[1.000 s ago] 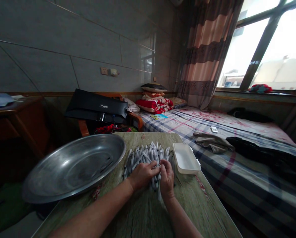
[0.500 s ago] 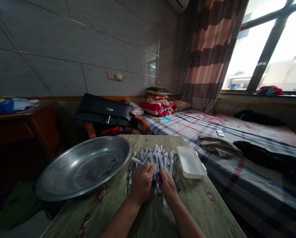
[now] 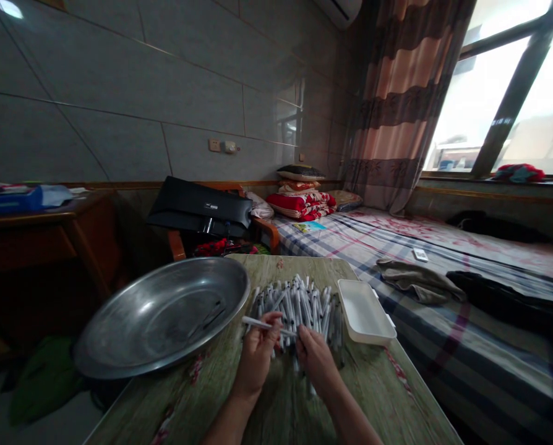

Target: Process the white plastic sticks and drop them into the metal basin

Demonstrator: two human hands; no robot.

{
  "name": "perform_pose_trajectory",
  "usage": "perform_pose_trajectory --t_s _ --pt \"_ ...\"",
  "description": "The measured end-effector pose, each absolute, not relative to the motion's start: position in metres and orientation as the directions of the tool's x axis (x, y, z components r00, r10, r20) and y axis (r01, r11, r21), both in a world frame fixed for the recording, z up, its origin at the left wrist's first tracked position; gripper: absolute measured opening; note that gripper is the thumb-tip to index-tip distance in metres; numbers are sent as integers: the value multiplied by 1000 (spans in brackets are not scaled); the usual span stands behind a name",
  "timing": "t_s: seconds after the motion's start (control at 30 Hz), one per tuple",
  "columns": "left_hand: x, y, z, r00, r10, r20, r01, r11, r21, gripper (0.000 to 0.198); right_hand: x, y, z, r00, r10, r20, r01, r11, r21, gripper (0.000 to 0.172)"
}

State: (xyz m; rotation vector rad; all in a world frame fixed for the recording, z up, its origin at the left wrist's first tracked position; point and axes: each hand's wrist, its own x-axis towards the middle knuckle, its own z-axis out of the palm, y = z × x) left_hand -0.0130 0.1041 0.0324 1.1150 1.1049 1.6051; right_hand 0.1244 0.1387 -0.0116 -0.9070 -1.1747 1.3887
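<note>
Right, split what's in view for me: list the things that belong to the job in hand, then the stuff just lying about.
In hand:
- left hand pinching a single pen
- right hand resting on the pile of pens
- steel basin, a few pens inside
- white tray, beside the pile

Lying about:
- black monitor
- folded bedding
- grey garment on the bed

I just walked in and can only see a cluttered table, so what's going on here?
A person is at a table with both bare hands on a pile of pens. The left hand pinches one pen, lifted just above the pile and pointing toward a large metal basin on the left. The right hand rests on the pile's near edge. A white tray sits to the right of the pile.
</note>
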Motion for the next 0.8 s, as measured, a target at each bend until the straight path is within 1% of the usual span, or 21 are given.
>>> perform_pose_trajectory --t_s 0.07,0.2,0.27,0.33,0.37,0.43,0.5,0.57,0.63,0.7,0.8 --pt "-14 106 31 -226 963 147 -232 -200 952 32 125 140 -13 -141 987 79 -226 46 -973 33" --pt "-15 107 25 -177 981 81 -366 -142 920 33 124 138 -10 -118 987 106 -206 80 -975 32" --pt "-17 108 21 -161 985 63 -394 -123 911 33 123 134 -7 -145 985 96 -246 58 -967 29" --pt "-20 109 20 -151 987 53 -404 -110 908 33 123 131 -4 -185 981 59 -286 4 -958 32" --pt "-22 110 19 -151 987 47 -410 -106 906 33 123 130 -4 -198 979 38 -279 -19 -960 34" --pt "-25 111 19 -151 988 35 -421 -97 902 33 124 130 -5 -208 978 17 -197 -25 -980 44" --pt "-26 111 20 -145 989 30 -425 -90 901 34 124 131 -7 -207 978 30 -76 14 -997 53" --pt "-27 111 21 -137 990 29 -429 -86 899 35 124 133 -8 -209 977 44 -17 41 -999 53" --pt "-28 111 22 -135 991 26 -434 -83 897 35 122 133 -9 -226 974 31 -49 20 -999 48" --pt "-28 111 23 -130 991 23 -436 -79 896 35 121 132 -8 -244 970 -5 -126 -36 -991 42" --pt "-27 109 24 -108 994 27 -429 -71 901 34 119 129 -8 -231 971 -64 -203 -112 -973 42"
